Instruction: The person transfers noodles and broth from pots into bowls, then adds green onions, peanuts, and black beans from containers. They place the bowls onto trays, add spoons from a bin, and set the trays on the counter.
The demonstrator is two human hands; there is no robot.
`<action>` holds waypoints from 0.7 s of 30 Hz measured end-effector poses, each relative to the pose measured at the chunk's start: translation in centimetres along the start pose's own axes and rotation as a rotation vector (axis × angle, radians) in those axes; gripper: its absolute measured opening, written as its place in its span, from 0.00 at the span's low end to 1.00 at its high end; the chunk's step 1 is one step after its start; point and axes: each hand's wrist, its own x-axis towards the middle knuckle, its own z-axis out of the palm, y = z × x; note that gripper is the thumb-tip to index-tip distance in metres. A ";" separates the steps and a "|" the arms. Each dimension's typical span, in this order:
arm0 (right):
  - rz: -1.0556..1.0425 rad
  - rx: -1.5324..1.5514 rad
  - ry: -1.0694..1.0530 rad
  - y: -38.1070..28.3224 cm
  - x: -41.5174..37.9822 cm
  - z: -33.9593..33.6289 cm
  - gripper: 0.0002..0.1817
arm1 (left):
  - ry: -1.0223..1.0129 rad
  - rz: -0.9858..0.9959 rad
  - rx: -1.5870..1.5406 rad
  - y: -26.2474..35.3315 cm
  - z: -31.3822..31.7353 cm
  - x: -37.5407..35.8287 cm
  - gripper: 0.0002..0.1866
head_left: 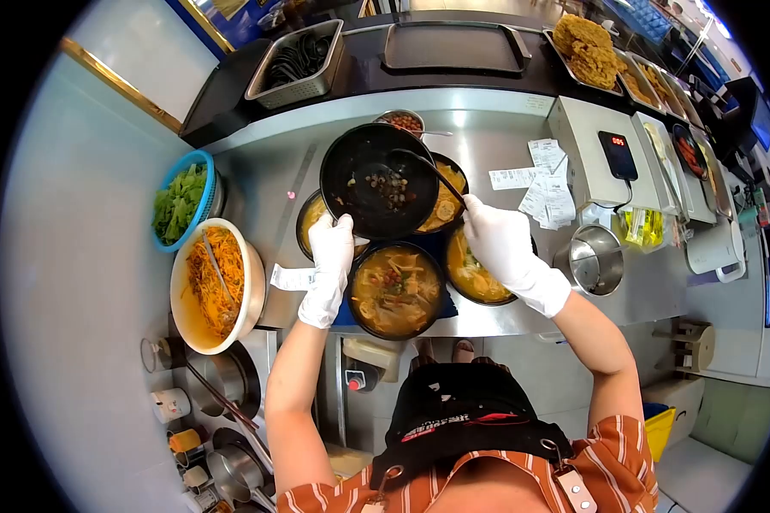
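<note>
My left hand [330, 248], in a white glove, grips the near rim of a black bowl [351, 175] and holds it tilted above the counter. Small dark chopped bits lie inside this bowl. In my gloved right hand [503, 244] is the handle of a black spoon [441, 177], whose head reaches into the same bowl. Directly below stands a black bowl of noodle soup [397, 292] with red and green topping. Another soup bowl [479, 275] sits partly under my right hand. Two more, a back soup bowl [445, 205] and a left soup bowl [311, 215], are partly covered by the held bowl.
On the left are a bowl of shredded carrot [210, 282] and a blue basket of greens [180, 201]. A small topping bowl [402, 121] stands behind. Paper receipts [547, 188], a metal pot [595, 261] and a phone-like display [616, 154] are to the right. Fried food [586, 51] fills a back tray.
</note>
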 end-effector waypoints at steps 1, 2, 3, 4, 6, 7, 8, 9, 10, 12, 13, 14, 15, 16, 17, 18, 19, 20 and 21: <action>-0.005 0.002 0.003 0.0 0.2 0.8 0.11 | -0.013 -0.029 -0.069 0.1 -0.2 0.1 0.11; -0.044 -0.083 -0.013 0.0 0.4 1.7 0.06 | -0.027 -0.017 -0.066 -0.8 -0.7 0.7 0.11; -0.083 -0.168 -0.028 -0.2 0.8 2.2 0.02 | -0.021 -0.012 -0.067 -0.6 -0.9 0.8 0.11; -0.093 -0.177 -0.032 -0.5 0.6 2.3 0.03 | -0.026 -0.043 -0.043 -0.4 -1.2 0.8 0.10; -0.111 -0.081 -0.019 -1.0 0.2 2.3 0.03 | -0.026 -0.059 0.031 -0.4 -1.8 1.3 0.10; -0.117 0.014 -0.013 -1.4 0.0 2.2 0.03 | -0.016 -0.054 0.029 -0.6 -2.1 1.6 0.10; -0.077 0.064 -0.035 -1.9 -0.3 2.0 0.02 | -0.007 -0.067 0.024 -1.0 -2.3 1.8 0.10; -0.085 0.067 -0.035 -2.3 -0.2 1.5 0.02 | 0.002 -0.080 0.019 -1.3 -2.4 2.0 0.09; -0.079 0.087 -0.031 -2.6 0.1 1.2 0.03 | 0.014 -0.047 -0.031 -1.6 -2.4 2.3 0.09; -0.076 0.096 -0.034 -2.5 0.6 1.6 0.07 | 0.011 -0.054 0.001 -2.0 -2.9 2.6 0.09; -0.077 0.096 -0.031 -2.3 1.3 2.2 0.07 | 0.001 -0.058 0.032 -2.0 -3.1 2.8 0.09; -0.105 0.033 0.007 -2.1 1.9 2.8 0.07 | 0.001 -0.056 0.032 -2.0 -3.1 2.9 0.09; -0.131 -0.030 0.045 -2.0 2.4 3.4 0.07 | 0.004 -0.054 0.027 -1.9 -2.9 2.9 0.09; -0.171 -0.097 0.080 -1.9 2.7 3.9 0.07 | 0.007 -0.053 0.023 -1.7 -2.8 2.9 0.08; -0.170 -0.100 0.086 -1.9 2.7 4.1 0.07 | 0.005 -0.046 0.023 -1.6 -2.7 3.1 0.08; -0.197 -0.108 0.031 -2.1 2.5 4.1 0.08 | 0.007 -0.043 0.037 -1.8 -2.7 3.2 0.08; -0.224 -0.115 -0.027 -2.4 2.2 4.1 0.09 | 0.011 -0.042 0.052 -2.0 -2.8 3.4 0.08; -0.257 -0.050 -0.037 -2.6 1.7 3.6 0.09 | 0.004 -0.038 0.040 -2.3 -2.8 3.7 0.09; -0.283 -0.044 -0.021 -2.9 1.3 2.9 0.06 | 0.008 -0.035 0.038 -2.4 -2.9 3.9 0.09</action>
